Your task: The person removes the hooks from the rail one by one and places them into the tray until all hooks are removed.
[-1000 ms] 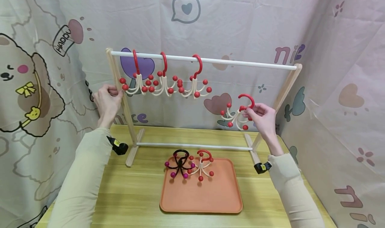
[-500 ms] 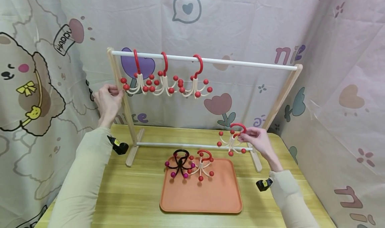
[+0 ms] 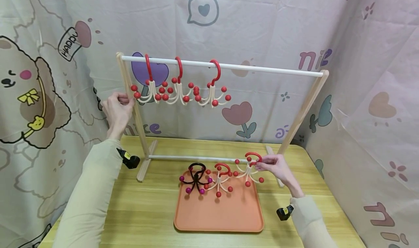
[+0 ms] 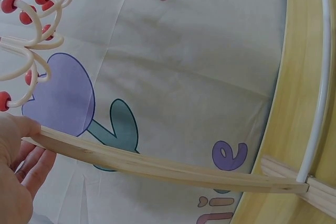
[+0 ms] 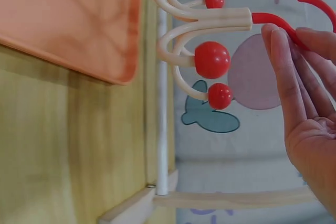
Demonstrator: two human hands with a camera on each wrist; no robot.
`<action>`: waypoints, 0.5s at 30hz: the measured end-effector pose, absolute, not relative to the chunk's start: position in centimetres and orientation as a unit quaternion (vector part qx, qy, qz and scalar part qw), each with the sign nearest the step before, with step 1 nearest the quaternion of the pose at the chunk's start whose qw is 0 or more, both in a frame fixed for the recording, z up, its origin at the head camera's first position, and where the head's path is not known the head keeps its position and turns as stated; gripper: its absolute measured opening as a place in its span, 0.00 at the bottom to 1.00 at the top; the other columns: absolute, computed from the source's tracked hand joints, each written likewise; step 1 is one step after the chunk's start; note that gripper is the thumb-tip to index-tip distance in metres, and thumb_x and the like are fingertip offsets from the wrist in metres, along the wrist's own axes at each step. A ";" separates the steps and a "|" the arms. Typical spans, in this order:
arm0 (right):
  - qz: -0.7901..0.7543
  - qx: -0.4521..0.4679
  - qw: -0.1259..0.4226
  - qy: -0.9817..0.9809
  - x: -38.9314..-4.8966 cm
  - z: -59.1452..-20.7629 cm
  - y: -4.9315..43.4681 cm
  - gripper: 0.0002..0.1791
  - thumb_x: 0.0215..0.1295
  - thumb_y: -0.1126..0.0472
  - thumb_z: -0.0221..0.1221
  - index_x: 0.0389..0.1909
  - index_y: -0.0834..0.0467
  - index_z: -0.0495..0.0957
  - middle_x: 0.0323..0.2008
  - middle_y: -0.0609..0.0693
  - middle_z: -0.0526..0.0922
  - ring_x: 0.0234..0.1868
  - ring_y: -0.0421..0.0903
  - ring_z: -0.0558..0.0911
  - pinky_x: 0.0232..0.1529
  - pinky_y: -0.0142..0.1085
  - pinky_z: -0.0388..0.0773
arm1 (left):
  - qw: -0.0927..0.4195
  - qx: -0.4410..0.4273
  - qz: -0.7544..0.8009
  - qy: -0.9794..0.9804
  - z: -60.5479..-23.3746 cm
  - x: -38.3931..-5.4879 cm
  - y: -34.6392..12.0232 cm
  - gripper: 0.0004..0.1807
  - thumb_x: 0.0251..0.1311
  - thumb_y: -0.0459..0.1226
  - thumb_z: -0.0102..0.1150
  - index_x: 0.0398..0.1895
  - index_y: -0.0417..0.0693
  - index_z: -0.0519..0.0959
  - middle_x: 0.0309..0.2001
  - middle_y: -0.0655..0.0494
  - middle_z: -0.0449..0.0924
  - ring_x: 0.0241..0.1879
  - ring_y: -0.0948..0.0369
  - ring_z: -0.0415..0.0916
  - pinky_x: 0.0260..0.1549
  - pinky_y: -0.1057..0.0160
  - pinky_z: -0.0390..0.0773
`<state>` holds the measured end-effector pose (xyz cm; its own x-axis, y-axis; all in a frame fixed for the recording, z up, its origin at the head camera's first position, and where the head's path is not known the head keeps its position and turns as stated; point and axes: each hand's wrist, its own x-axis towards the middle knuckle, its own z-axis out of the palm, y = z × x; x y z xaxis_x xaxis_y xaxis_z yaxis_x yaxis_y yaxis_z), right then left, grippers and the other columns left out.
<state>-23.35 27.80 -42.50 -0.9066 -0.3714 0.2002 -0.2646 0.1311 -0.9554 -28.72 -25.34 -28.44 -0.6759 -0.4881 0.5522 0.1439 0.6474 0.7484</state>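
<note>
My right hand (image 3: 275,167) pinches the red hook of a cream hanger with red ball tips (image 3: 248,173), held over the back right corner of the orange tray (image 3: 216,215). In the right wrist view, thumb and fingers meet on that hook (image 5: 283,23). My left hand (image 3: 118,111) grips the left wooden post (image 4: 131,162) of the rack, thumb on one side and fingers on the other. A black hanger with magenta balls (image 3: 196,179) and another red-hooked cream hanger (image 3: 218,180) lie at the tray's back edge.
Three red-hooked cream hangers, among them the middle one (image 3: 179,84), hang from the left half of the white top bar (image 3: 268,70). A lower white bar (image 3: 196,157) runs just behind the tray. Patterned cloth (image 3: 376,95) surrounds the wooden table (image 3: 140,211).
My right hand has brought its hanger down and slightly left, from beside the rack's right post to the tray's back corner. The left hand stays on the left post.
</note>
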 end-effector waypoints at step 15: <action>-0.600 -0.193 0.066 0.774 -23.2 -45.1 27.2 0.16 0.62 0.70 0.65 0.44 0.81 0.79 0.35 0.62 0.90 0.35 0.45 0.91 0.40 0.34 0.86 | 0.401 0.093 -0.412 -0.813 -28.5 -28.8 -25.4 0.13 0.60 0.36 0.62 0.41 0.34 0.82 0.35 0.40 0.83 0.45 0.46 0.75 0.58 0.50 0.64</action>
<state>-23.16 27.22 -45.11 -0.9164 -0.3788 0.1293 -0.2197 0.2061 -0.9535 -28.79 -25.37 -28.47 -0.6607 -0.4823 0.5752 0.1792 0.6427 0.7448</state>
